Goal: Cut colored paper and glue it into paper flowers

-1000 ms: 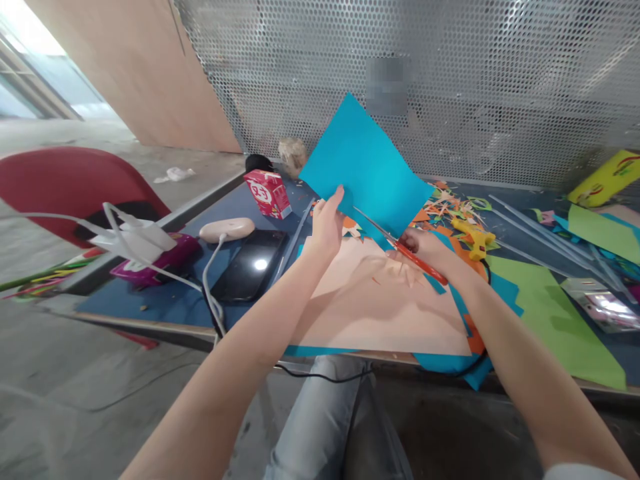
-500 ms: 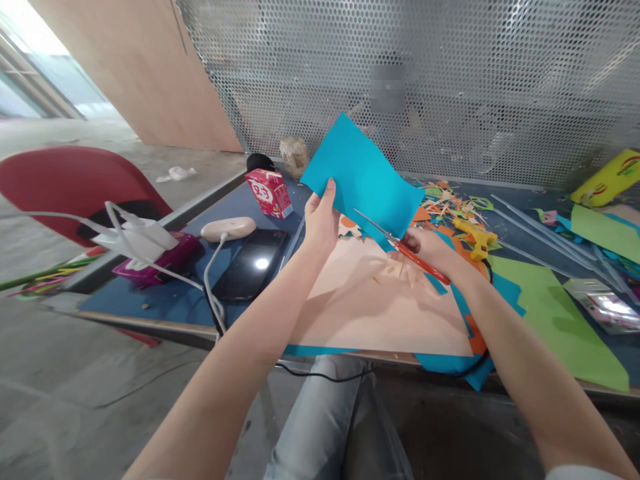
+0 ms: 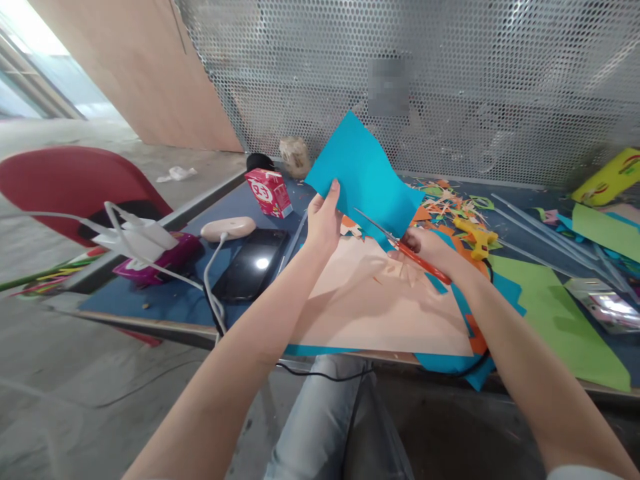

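Observation:
A sheet of blue paper [image 3: 363,170] is held up over the table, its left edge pinched by my left hand [image 3: 325,217], thumb in front. My right hand [image 3: 425,247] grips a pair of scissors [image 3: 417,259] with orange-red handles. The metal blade lies across the lower part of the blue sheet, pointing up and left. Some right-hand fingers are hidden behind the handles and the paper. Below both hands a large pale peach sheet [image 3: 360,300] covers the table's front middle.
Left of the hands are a dark phone [image 3: 253,263], a pinkish-white charging device [image 3: 227,229] and a red carton [image 3: 269,193]. To the right lie a yellow glue gun [image 3: 475,237], paper scraps [image 3: 445,200], green paper [image 3: 555,320] and clear sticks [image 3: 545,230]. A perforated metal panel [image 3: 310,60] stands behind.
The upper left part of the blue sheet has shifted slightly right with my left hand, and the sheet bends more. My right hand and the scissors have hardly moved.

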`<state>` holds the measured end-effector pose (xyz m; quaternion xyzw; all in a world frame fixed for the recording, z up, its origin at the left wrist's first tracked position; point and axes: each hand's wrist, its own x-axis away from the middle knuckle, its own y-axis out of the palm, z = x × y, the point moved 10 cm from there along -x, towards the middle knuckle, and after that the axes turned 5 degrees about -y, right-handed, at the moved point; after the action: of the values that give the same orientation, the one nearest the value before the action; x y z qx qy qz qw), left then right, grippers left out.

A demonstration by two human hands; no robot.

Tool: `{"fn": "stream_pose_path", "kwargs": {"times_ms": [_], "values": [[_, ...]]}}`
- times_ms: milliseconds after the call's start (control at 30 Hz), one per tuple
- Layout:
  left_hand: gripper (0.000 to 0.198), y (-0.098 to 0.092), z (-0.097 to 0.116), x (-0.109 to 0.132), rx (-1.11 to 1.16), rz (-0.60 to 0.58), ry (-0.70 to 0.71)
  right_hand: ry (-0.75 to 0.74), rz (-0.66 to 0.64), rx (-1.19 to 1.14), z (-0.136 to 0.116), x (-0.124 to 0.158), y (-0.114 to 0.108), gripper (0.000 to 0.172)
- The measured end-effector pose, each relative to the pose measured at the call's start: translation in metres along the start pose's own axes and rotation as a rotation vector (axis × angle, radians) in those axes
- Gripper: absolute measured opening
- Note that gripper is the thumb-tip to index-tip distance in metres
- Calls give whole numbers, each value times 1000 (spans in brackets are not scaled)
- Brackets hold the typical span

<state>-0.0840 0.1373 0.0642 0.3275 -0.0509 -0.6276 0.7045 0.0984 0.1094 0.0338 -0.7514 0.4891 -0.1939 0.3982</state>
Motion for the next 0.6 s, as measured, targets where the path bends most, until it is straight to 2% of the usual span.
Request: {"fn": "stream_pose_path", "kwargs": {"times_ms": [233,600], "values": [[39,-2,-1,0,0,4,6,-24,-52,-147,-6,2,5,37],[36,-8,-3,0,15,62,0,-54,-53,-104,-8,1,5,38]]}}
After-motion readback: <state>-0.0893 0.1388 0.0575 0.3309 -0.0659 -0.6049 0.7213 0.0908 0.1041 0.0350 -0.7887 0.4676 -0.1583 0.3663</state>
